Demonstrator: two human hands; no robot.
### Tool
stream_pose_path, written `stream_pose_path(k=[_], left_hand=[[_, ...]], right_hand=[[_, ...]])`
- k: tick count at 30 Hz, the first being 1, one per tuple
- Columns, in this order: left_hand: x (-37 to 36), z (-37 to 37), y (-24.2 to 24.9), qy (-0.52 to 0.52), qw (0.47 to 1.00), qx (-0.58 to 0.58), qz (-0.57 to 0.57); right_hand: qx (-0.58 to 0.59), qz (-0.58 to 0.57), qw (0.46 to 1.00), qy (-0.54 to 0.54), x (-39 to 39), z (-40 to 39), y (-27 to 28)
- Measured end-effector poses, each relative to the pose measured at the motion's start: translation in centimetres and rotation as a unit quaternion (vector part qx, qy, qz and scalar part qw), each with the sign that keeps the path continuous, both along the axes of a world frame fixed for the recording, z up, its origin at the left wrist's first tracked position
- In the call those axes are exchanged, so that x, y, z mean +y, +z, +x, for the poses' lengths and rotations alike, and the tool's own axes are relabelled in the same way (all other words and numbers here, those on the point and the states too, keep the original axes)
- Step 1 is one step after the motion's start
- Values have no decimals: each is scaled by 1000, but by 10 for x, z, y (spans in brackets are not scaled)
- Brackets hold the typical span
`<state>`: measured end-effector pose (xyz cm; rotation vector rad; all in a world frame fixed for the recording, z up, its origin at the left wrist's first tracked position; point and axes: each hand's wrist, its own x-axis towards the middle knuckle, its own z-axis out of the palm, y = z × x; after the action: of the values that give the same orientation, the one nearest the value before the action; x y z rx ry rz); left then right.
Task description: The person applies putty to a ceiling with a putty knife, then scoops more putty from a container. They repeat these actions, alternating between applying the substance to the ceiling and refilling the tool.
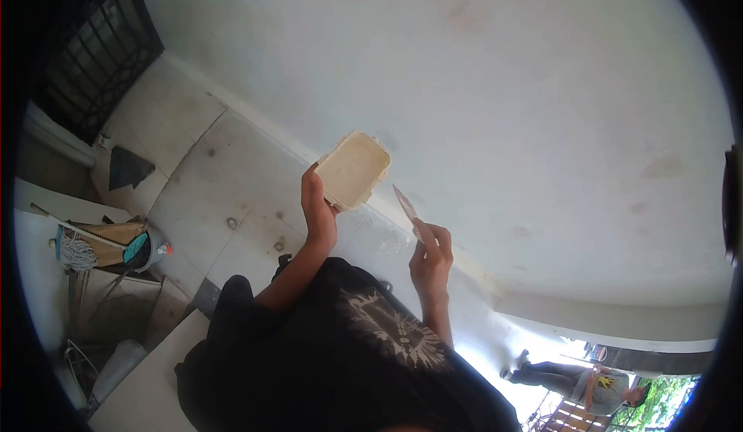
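Note:
My left hand (318,214) is closed on the side of a cream plastic tub (354,170), with its thumb and fingers along the rim. The tub is tilted towards me, and its pale inner surface shows. What lies inside, if anything, is hard to tell apart from the tub. To the right of it, my right hand (431,260) grips a putty knife (405,202) by its handle, mostly hidden by the fingers. Its narrow, whitish-smeared blade points up and left, apart from both the tub and the wall (526,122).
A grey bucket (157,251) with a mop (78,252) and other items stands at left. A dark metal gate (101,53) is at upper left, near a dark flat piece (129,168) on the tiled floor (232,176). Another person (592,388) stands at lower right, beside a wooden bench (569,416).

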<state>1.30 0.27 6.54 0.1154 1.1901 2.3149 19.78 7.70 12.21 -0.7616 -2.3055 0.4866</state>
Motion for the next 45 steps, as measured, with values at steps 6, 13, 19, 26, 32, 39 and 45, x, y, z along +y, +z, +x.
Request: stream_pose_path(k=[6,13,19,26,32,39,45], left_hand=[[0,0,3,-40,999,3,32],[-17,-7,-9,-113,990,70,43],[-28,3,1,-146,986,76,19],[-12,11,3,-123,979,162,-21],[3,25,7,-129,979,154,-23],[-2,17,2,-136,989,59,-19],[-5,15,2,-171,985,-9,-14]], right_hand=[[89,-168,977,-100,16,17,10],[238,-394,884,-84,26,2,44],[140,-384,907,-98,21,3,48],[57,-391,912,-111,34,0,58],[10,-454,889,-62,46,-1,62],[116,-390,913,-29,24,-19,82],[211,-152,965,-21,-2,-7,75]])
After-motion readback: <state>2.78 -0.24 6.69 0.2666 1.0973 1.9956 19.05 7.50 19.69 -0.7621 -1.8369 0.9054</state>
